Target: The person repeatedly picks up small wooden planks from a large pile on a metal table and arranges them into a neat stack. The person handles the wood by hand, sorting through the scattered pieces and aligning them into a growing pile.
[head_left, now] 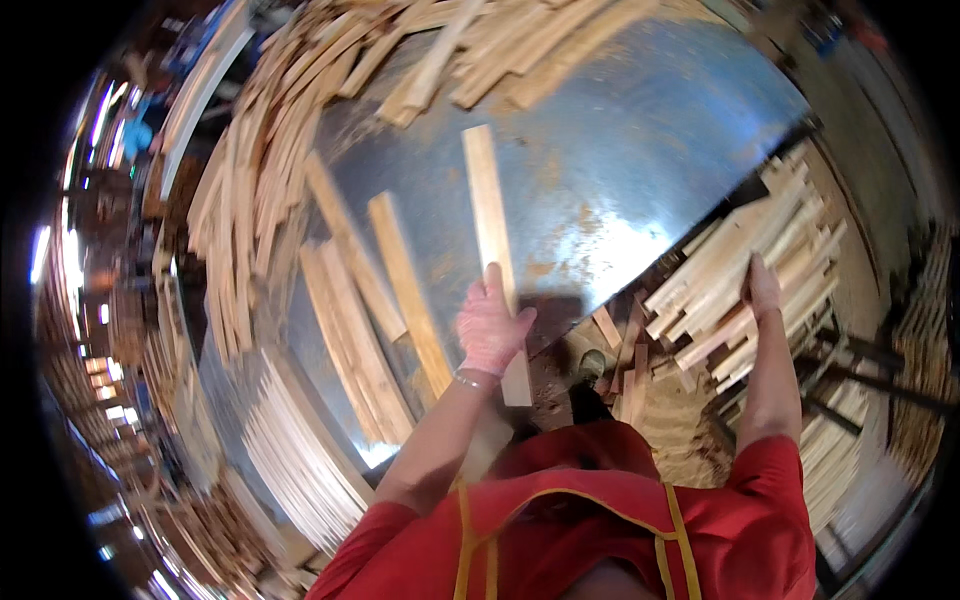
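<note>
In the head view, the 2 hands are well apart. The left hand (490,325) is clamped on 1 pale board (486,195) that points toward the far side of the shiny table (640,120); a hold nearer the body probably helps steady it. The right hand (765,287) touches the stack (735,240) of boards on the right, perhaps set there for easy reach; I cannot tell whether its fingers close on any. Loose boards (411,290) lie at left.
</note>
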### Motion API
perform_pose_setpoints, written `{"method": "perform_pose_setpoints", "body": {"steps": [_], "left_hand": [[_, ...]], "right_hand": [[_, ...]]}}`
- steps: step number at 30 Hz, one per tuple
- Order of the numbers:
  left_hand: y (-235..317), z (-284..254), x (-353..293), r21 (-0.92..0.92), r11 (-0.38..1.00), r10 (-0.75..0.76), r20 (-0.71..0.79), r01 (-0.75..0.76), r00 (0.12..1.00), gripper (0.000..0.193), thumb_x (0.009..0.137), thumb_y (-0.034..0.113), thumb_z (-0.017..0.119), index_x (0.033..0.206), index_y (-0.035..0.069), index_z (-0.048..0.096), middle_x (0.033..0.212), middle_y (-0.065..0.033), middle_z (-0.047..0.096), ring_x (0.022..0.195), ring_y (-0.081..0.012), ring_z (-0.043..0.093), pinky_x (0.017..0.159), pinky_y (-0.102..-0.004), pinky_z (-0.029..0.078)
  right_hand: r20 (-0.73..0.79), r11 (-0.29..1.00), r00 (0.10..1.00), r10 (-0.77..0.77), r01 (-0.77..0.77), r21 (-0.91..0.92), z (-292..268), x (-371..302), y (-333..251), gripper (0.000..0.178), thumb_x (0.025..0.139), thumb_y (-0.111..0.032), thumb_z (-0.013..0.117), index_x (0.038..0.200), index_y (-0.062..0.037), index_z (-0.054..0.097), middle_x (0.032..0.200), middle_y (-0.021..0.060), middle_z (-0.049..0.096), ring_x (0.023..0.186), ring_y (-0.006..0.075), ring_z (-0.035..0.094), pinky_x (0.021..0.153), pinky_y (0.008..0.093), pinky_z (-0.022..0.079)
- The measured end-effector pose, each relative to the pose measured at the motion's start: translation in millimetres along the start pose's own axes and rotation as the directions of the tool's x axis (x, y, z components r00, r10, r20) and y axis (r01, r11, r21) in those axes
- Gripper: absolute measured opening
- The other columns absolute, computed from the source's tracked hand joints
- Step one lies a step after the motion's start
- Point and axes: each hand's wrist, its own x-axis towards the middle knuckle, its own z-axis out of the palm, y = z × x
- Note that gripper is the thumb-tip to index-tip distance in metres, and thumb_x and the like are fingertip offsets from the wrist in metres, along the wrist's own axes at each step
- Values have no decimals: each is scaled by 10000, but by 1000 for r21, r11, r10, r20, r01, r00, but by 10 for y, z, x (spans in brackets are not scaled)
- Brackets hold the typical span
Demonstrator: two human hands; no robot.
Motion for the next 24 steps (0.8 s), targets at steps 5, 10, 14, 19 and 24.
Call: {"method": "perform_pose_setpoints", "body": {"steps": [5, 10, 14, 19, 24], "left_hand": [[-789, -45, -208, -827, 520, -103, 189, 215, 977, 793, 862, 32, 655, 1628, 95, 458, 1136, -102, 682, 1062, -220, 670, 898, -359, 572], [-1782, -126, -829, -971, 203, -223, 79, 125, 972, 783, 864, -44, 593, 1627, 91, 484, 1246, -91, 711, 1147, -184, 673, 892, -306, 568], [-2757, -139, -1521, -834, 516, -476, -90, 195, 875, 624, 875, -11, 645, 1492, 22, 557, 1342, -162, 687, 1220, -338, 677, 931, -400, 590], [-4004, -124, -2578, -113, 864, -492, -393, 490, 777, 542, 872, 109, 681, 1407, 72, 599, 1478, -167, 594, 1349, -428, 574, 1100, -523, 493], [-4562, 124, -3010, 245, 776, -405, -514, 581, 756, 659, 889, 227, 692, 1522, 113, 547, 1544, -173, 537, 1458, -383, 487, 1212, -551, 380]], "right_hand": [[52, 984, 990, -130, 122, 126, -187, -856, -462, 850, 1034, -440, 645, 1708, -37, 319, 1602, 256, 548, 1416, 328, 585, 1212, 511, 430], [134, 863, 888, -441, 377, 337, 224, -2380, -1189, 684, 1085, -263, 630, 1688, -71, 372, 1686, 251, 423, 1497, 375, 500, 1252, 470, 439], [459, 699, 555, -694, 672, 244, 958, -3987, -1880, 595, 1025, -210, 688, 1570, -25, 540, 1481, 219, 611, 1336, 343, 626, 1133, 440, 530], [774, 451, 48, -631, 835, 316, 1954, -5834, -2457, 575, 948, -300, 711, 1439, -20, 605, 1465, 238, 611, 1350, 432, 591, 1148, 483, 483], [753, 132, 66, -655, 991, 28, 2800, -6677, -2266, 805, 923, -434, 722, 1583, -57, 454, 1680, 271, 365, 1503, 431, 451, 1238, 507, 377]]}}
